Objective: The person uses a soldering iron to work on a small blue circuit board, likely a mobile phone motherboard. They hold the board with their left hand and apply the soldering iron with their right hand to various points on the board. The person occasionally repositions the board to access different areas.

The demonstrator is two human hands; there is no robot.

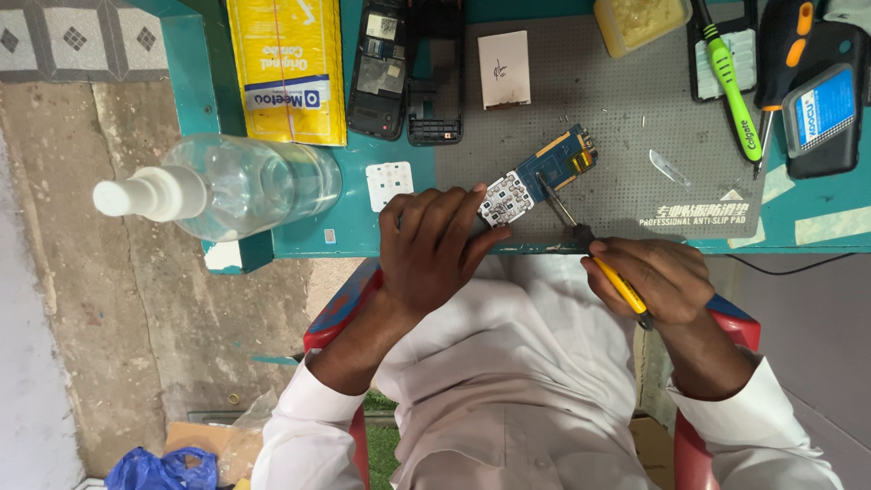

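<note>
Fingers (472,204) pinching circuit board (535,177)

Teal table (363,231), grey mat (617,109), spray bottle (227,186)
</note>
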